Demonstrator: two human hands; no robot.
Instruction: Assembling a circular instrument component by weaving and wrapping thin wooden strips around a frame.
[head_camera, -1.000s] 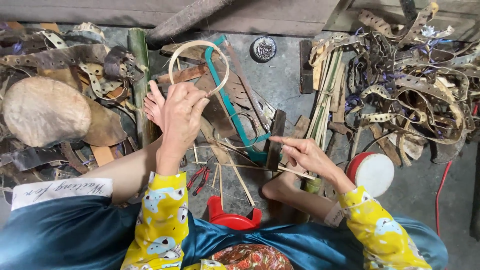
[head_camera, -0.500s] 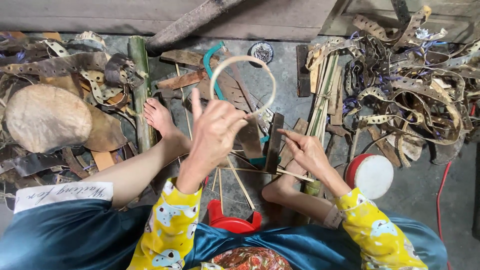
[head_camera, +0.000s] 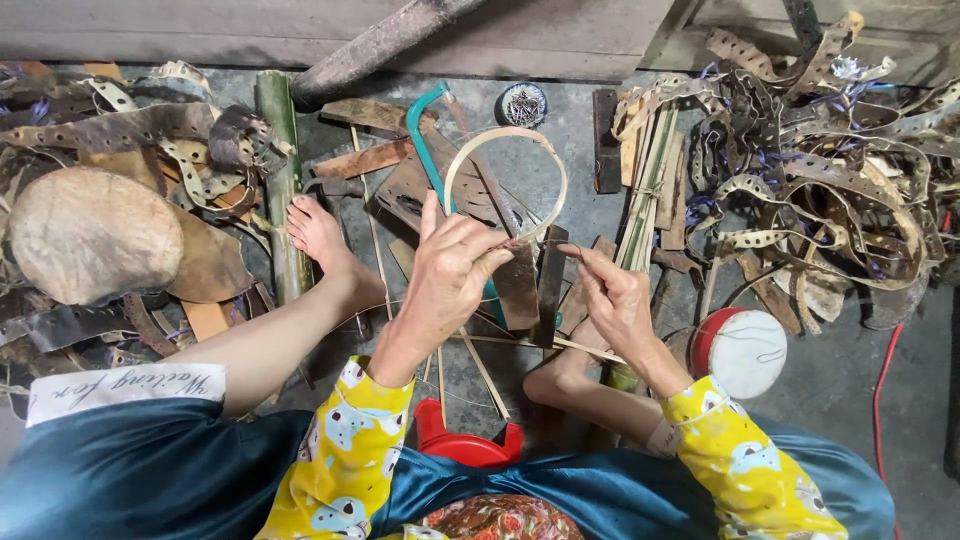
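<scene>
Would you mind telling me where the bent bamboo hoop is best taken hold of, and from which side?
Grip the bamboo hoop at its lower right, where the strip's ends meet, coming from below. The left hand already pinches there, with the right hand beside it; the rest of the ring stands free above the hands.

1. Even, soft daylight; bright overall, source direction unclear.
2. Shadows weak and diffuse: faint under the left hand and right hand, darker in gaps of the heap of punched brown leather strips.
3. No harsh glare; mild sheen on the round white drum skin with red rim.
4. Focus sharp at centre; thin bent bamboo hoop crisp.
5. Wide-angle bending at edges; the grey wooden plank wall curves slightly.
</scene>
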